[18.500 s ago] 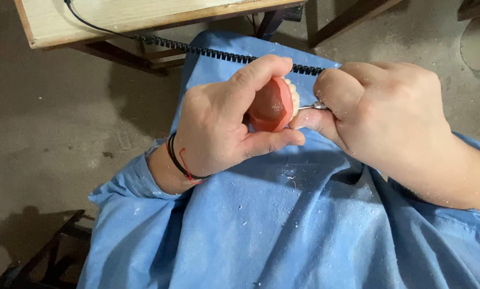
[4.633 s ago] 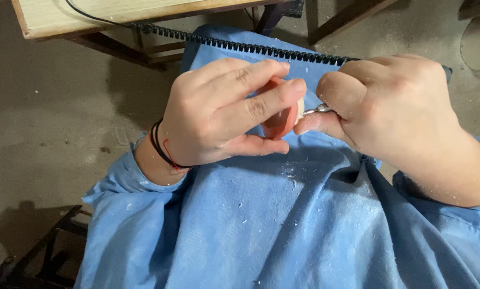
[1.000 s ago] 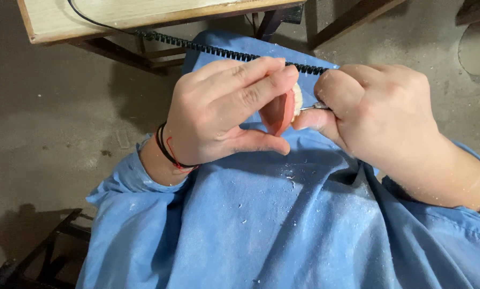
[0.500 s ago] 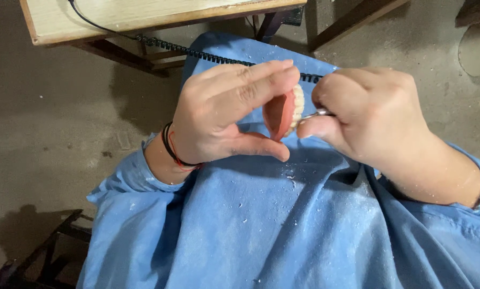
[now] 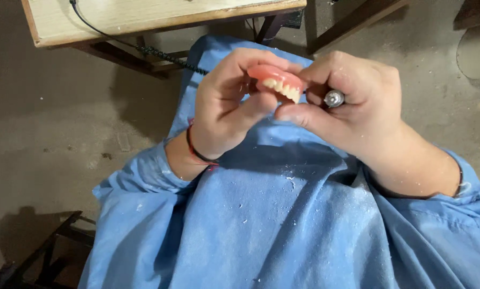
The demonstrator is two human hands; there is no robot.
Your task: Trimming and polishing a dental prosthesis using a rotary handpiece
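A pink denture (image 5: 278, 80) with a row of pale teeth is held up over my lap, teeth facing me. My left hand (image 5: 229, 109) grips it from the left, thumb below and fingers curled behind it. My right hand (image 5: 352, 104) is closed around a metal handpiece (image 5: 334, 98), only its round silver end showing between the fingers. That hand's thumb touches the denture's right end. The tool's tip is hidden.
A blue gown (image 5: 283, 214) dusted with white specks covers my lap. A wooden bench (image 5: 160, 16) stands ahead, with a black coiled cord (image 5: 165, 53) hanging under it. Dark metal legs (image 5: 42, 257) are at lower left on the concrete floor (image 5: 47, 123).
My left hand has turned the denture so the teeth face me; before, its reddish inner side showed edge-on. My right hand has rolled, showing the tool's round end.
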